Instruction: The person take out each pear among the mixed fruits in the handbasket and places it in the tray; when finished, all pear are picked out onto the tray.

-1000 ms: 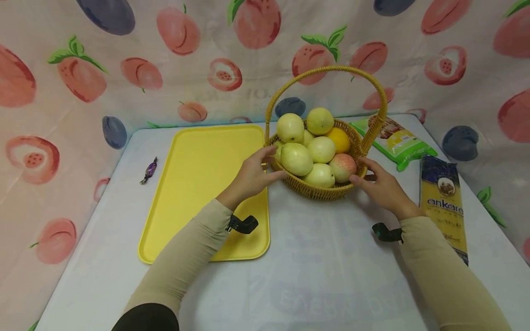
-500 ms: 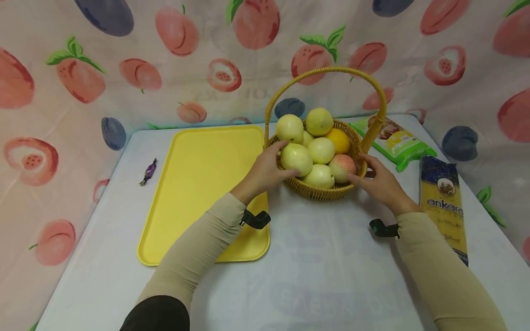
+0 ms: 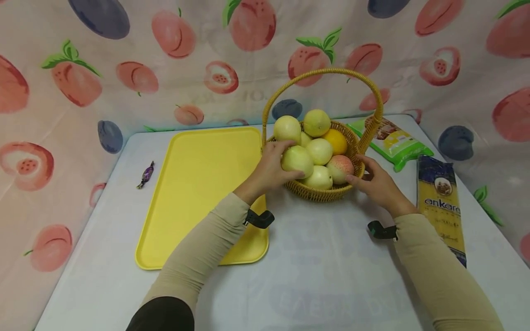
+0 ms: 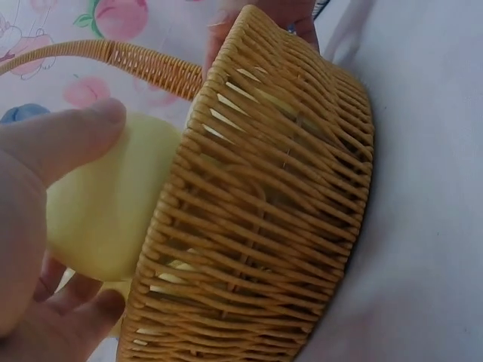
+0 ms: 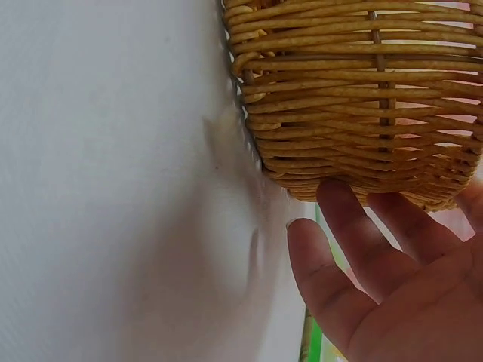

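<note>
A woven basket (image 3: 319,195) with a tall arched handle stands at the back of the table. It holds several pale green apples, an orange (image 3: 336,140) and a reddish peach (image 3: 340,168). My left hand (image 3: 270,171) grips the front-left apple (image 3: 297,161) in the basket, and the left wrist view has the thumb over this apple (image 4: 106,200) with fingers curled beneath. On the basket's right side, my right hand (image 3: 378,186) holds the rim near the handle's base. In the right wrist view its fingers (image 5: 362,234) touch the outer weave.
Left of the basket lies a yellow tray (image 3: 198,184), partly under my left forearm. A purple-wrapped candy (image 3: 146,175) sits left of the tray. Behind the basket on the right are a green packet (image 3: 393,140) and a yellow-blue pasta bag (image 3: 440,202).
My left hand has moved right, from the basket's left rim onto the front-left apple, and its fingers have closed round it. The right hand stays at the rim.
</note>
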Demonstrator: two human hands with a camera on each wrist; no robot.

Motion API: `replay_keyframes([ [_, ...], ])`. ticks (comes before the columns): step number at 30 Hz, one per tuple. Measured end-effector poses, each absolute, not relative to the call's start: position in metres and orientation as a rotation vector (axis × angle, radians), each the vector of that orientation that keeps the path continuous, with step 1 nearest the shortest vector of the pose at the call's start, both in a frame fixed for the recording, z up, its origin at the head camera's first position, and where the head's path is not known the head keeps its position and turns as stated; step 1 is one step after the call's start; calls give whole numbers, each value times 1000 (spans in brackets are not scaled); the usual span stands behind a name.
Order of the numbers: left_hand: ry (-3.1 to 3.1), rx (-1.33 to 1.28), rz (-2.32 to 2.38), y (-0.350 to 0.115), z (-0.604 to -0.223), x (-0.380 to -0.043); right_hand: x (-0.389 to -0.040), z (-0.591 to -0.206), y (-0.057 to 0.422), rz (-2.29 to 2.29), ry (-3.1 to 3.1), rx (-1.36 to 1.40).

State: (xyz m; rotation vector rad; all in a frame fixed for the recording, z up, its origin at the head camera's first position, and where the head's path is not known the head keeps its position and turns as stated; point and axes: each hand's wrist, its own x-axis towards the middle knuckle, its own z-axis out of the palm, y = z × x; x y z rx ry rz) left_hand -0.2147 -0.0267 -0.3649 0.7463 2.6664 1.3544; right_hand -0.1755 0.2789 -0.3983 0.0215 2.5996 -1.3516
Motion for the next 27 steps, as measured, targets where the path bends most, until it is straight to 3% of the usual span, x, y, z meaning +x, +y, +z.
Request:
replay_keyframes([
  [10, 2664, 947, 1319, -21, -367, -213, -175, -398, 278, -1368, 2570, 31],
  [27, 2638, 821, 1380, -56, -348, -206, -174, -398, 278, -1400, 2565, 17],
])
